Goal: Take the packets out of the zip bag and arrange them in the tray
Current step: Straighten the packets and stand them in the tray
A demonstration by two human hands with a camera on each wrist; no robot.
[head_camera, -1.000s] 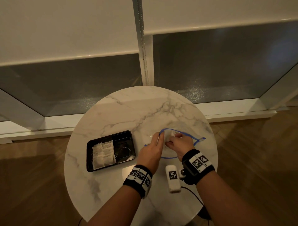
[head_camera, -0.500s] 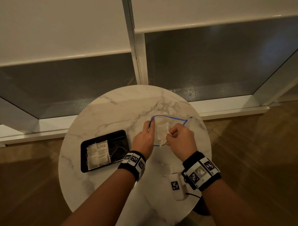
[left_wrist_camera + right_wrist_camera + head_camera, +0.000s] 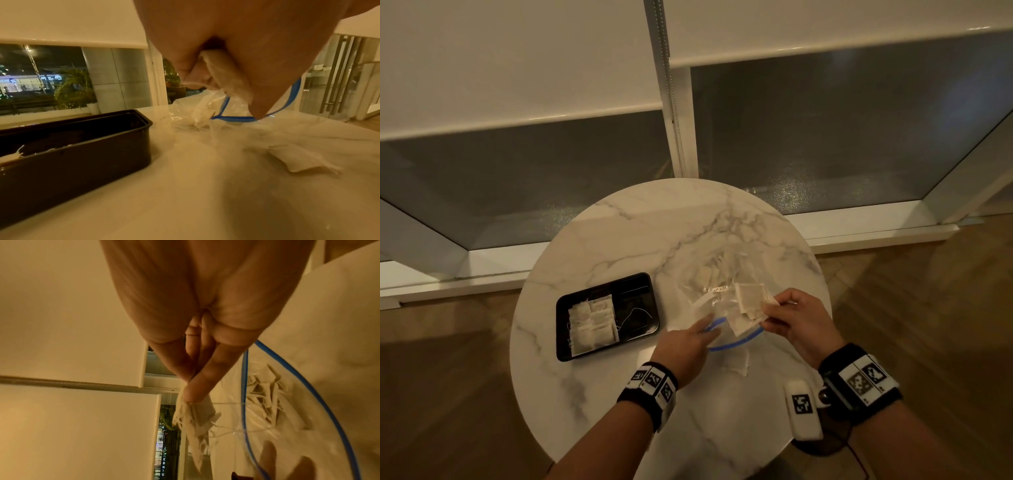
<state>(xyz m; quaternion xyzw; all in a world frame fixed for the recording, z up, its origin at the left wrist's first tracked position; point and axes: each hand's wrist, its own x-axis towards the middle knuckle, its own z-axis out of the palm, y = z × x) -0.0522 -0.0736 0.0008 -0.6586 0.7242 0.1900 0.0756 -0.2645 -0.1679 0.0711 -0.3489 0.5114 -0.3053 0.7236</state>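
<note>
Since the previous half-second, the right hand (image 3: 796,323) has drawn its pinched cluster of packets (image 3: 748,306) clear of the zip bag (image 3: 709,291), whose blue rim the left hand (image 3: 686,346) grips; tray (image 3: 561,329) placement follows.

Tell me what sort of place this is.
Likely a living or lounge area at night, by a big window: a small round marble table on wood flooring, roller blinds half lowered, and lit buildings outside.

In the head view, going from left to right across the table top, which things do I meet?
Black tray with packets in its left half → left hand → zip bag → packets pinched by the right hand.
</note>
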